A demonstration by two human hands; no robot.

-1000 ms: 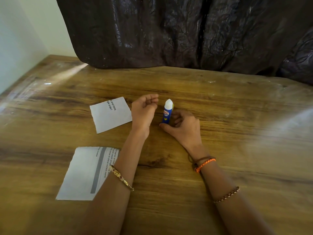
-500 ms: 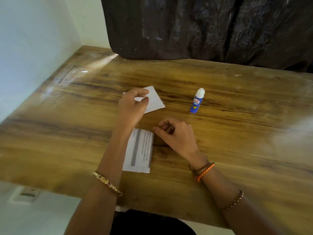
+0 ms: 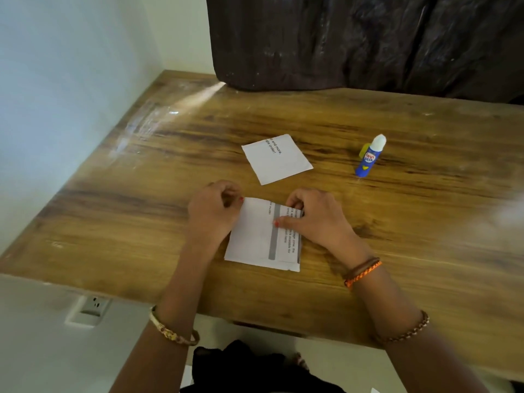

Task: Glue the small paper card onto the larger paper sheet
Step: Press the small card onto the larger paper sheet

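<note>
Head view of a wooden tabletop (image 3: 397, 251) with both hands on the larger paper sheet (image 3: 255, 239), which lies flat near the front edge, printed side up, with a grey stripe and lines of text along its right portion. The left hand (image 3: 211, 212) rests at the sheet's upper left corner, its fingers (image 3: 231, 194) curled and pinching that corner. The right hand (image 3: 314, 219) lies over the sheet's upper right corner; its fingers are curled at the far edge and its thumb extends across the grey stripe, but whether they pinch the paper or merely press on it cannot be told. The small paper card (image 3: 279, 160) lies flat beyond the hands, apart from the sheet, turned at an angle, with two short lines of print near its far edge. A blue glue stick (image 3: 368, 158) with a white cap stands upright to the right of the card, well apart from both papers. A dark crinkled curtain (image 3: 368, 41) hangs behind the tabletop, and a wall outlet (image 3: 93, 306) shows below its front left edge.
</note>
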